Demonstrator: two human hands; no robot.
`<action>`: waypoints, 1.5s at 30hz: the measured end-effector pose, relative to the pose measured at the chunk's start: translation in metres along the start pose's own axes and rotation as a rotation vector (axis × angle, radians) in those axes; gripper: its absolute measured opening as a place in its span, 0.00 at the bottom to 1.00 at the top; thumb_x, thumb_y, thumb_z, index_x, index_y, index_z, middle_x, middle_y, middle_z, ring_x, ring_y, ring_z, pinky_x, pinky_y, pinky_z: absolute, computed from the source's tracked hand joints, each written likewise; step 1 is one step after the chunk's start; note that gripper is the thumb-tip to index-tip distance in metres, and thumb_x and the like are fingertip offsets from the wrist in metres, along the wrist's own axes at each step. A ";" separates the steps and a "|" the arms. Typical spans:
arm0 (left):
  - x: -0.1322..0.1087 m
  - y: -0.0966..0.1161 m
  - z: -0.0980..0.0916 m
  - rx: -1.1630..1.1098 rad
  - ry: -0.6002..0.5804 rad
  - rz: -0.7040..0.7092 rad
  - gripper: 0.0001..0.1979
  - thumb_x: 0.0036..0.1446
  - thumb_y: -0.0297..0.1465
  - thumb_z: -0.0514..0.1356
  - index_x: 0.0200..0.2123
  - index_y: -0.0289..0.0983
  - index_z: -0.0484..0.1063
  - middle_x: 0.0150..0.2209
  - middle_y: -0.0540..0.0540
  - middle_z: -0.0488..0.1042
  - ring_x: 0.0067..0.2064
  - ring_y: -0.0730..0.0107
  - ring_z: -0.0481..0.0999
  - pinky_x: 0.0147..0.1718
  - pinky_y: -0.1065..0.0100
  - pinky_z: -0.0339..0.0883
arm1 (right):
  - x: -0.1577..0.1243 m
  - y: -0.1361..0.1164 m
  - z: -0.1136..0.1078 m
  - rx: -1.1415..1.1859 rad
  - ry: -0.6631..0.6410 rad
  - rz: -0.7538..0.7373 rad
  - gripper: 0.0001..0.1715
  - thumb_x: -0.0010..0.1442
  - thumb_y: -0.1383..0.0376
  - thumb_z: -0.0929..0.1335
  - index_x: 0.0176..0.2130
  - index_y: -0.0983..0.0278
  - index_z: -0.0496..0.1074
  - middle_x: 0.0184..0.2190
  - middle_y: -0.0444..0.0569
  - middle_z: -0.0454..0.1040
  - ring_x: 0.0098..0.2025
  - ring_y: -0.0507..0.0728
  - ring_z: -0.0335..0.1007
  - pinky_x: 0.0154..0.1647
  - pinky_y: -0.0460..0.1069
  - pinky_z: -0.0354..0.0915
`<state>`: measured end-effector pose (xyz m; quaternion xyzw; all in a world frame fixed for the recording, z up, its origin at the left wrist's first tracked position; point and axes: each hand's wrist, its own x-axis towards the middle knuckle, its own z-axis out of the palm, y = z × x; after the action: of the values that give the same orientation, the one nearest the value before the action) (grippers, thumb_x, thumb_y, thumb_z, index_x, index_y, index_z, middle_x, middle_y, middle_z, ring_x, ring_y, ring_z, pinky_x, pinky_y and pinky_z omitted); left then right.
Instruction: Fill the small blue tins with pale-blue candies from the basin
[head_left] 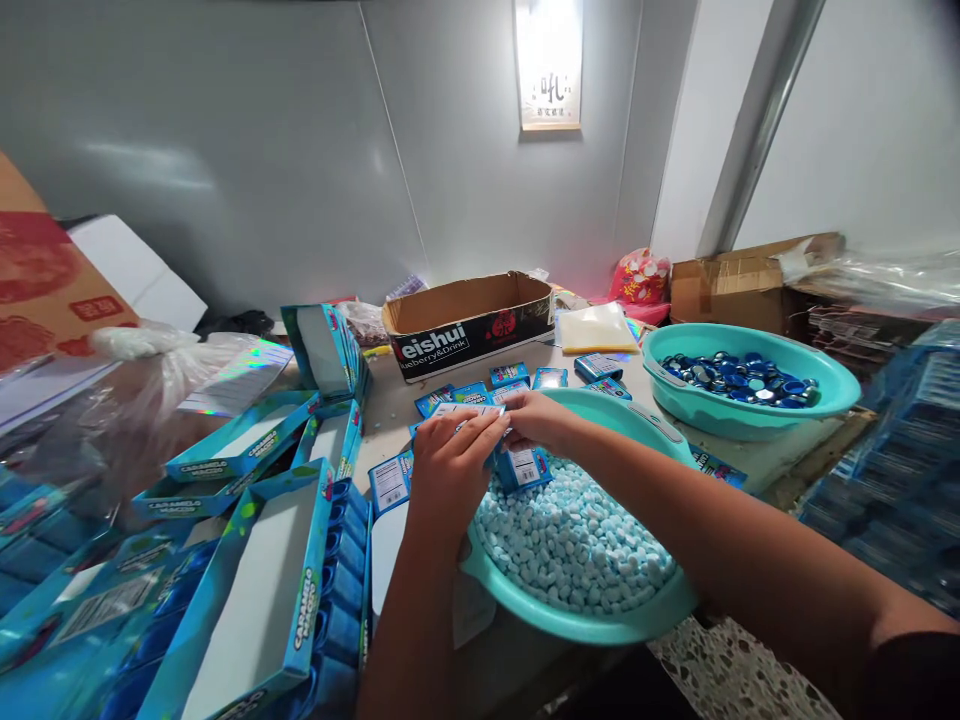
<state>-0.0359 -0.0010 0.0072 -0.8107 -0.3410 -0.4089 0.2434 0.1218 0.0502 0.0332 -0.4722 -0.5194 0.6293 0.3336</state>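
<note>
Over the left rim of a turquoise basin (585,630), my left hand (459,445) is closed round a small blue candy box (471,409), whose pale top edge shows above the fingers. My right hand (536,420) pinches the same box at its right end; its fingertips are partly hidden. Pale blue and white candies (585,540) fill the basin. Another blue candy box (523,468), barcode side up, lies on the candies just under my right hand. Several more blue boxes (550,378) are spread on the table behind my hands, and one box (391,481) lies left of my left hand.
A second turquoise basin (840,385) with shiny blue lid-like pieces (739,380) stands at right. Behind is a black-printed cardboard box (472,345). Blue display trays (255,590) crowd the left, beside plastic bags (165,390). Wrapped blue stacks (892,490) rise at far right.
</note>
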 end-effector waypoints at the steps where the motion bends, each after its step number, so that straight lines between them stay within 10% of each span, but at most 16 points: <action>1: 0.000 0.000 0.001 0.003 -0.005 -0.022 0.24 0.52 0.15 0.60 0.51 0.39 0.73 0.50 0.53 0.77 0.50 0.57 0.74 0.49 0.54 0.59 | 0.000 0.000 0.001 0.003 0.000 -0.002 0.06 0.58 0.73 0.67 0.29 0.67 0.69 0.19 0.40 0.68 0.19 0.47 0.67 0.25 0.41 0.65; 45: -0.006 -0.003 0.010 -0.103 -0.028 -0.285 0.23 0.52 0.21 0.63 0.52 0.41 0.75 0.49 0.49 0.77 0.49 0.58 0.73 0.50 0.56 0.66 | -0.004 -0.004 0.003 -0.218 0.025 -0.076 0.10 0.59 0.73 0.64 0.27 0.67 0.69 0.20 0.45 0.73 0.21 0.49 0.71 0.23 0.41 0.62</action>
<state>-0.0358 0.0054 -0.0027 -0.7710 -0.4346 -0.4452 0.1361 0.1204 0.0463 0.0383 -0.4934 -0.5981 0.5501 0.3101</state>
